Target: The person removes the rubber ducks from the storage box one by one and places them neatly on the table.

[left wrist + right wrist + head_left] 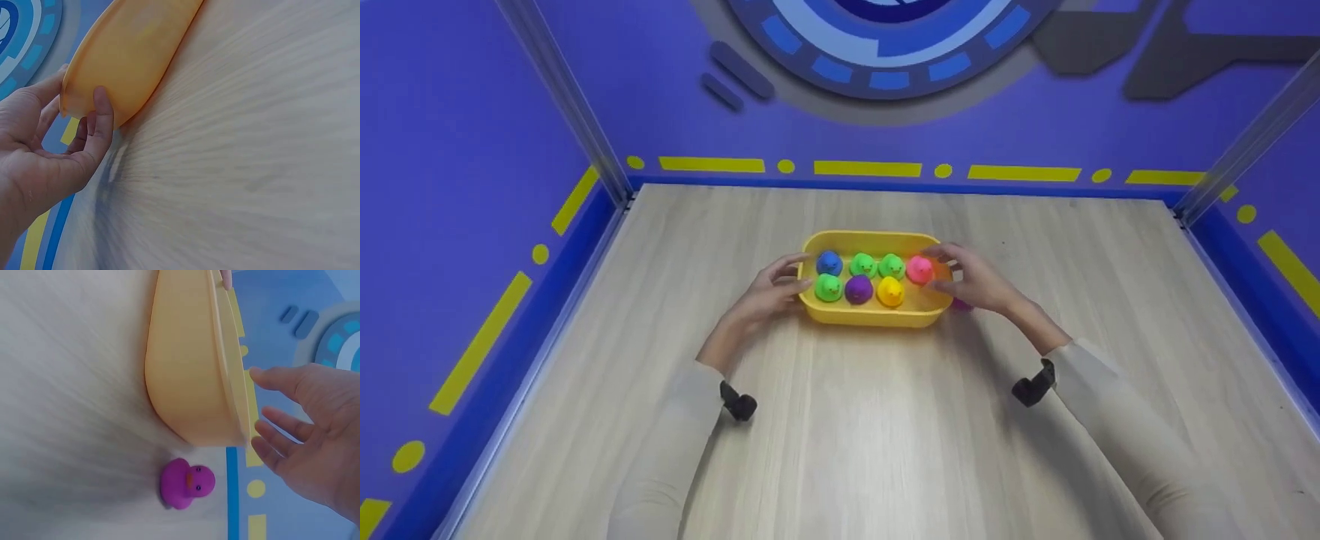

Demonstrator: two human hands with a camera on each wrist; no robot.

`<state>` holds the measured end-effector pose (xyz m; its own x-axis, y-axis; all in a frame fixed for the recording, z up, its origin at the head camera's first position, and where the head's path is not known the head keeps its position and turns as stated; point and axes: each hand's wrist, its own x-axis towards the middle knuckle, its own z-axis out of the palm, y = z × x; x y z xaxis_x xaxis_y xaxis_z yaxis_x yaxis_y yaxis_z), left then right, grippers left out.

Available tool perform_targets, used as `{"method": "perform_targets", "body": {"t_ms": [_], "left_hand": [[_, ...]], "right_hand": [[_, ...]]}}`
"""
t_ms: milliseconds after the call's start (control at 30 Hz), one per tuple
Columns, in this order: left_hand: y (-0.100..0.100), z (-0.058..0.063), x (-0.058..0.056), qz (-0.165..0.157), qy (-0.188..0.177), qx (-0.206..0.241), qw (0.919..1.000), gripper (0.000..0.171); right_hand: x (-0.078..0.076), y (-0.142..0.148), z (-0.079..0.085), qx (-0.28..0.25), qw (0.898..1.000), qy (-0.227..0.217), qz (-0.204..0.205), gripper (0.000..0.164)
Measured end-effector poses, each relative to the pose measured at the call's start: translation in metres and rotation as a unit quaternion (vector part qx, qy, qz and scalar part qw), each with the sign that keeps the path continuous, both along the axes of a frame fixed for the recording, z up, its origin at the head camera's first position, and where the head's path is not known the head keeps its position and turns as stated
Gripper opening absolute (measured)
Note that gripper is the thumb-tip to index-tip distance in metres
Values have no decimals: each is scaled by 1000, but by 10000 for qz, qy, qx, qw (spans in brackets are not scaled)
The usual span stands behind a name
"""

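A yellow plastic basin (877, 319) on the wooden table holds several small rubber ducks, among them a blue duck (829, 263), a purple duck (859, 289), a yellow duck (890, 292) and a pink duck (919, 269). My left hand (769, 296) grips the basin's left end, with one fingertip (101, 98) against the outer wall. Over the right end hovers my right hand (979, 281), its fingers spread and apart from the rim in the right wrist view. Something orange beside the pink duck is partly covered by that hand. A magenta duck (183, 484) sits on the table outside the basin.
The wooden table (855, 420) is bounded by a blue back wall (885, 139) and side walls, with metal posts at the corners. Each forearm wears a black wrist camera, such as the left camera (739, 405).
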<state>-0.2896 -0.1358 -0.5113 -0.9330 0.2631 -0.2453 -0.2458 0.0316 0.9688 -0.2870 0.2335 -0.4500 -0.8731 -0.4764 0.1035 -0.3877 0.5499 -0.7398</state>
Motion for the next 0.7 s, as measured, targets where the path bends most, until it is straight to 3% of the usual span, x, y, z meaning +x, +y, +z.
{"method": "perform_targets", "body": {"t_ms": [200,467,700], "left_hand": [[1,2,1,-26,40,119,9999,59],[0,2,1,-31,138,-165,9998,56],[1,1,2,-44,156,-95,9998,52]], "right_hand": [[1,-12,-3,-138,9993,-24,349,49],[-1,-29,-11,141,9978,-184,627,43],[-2,-45,-18,467,9963,160,707,37]]}}
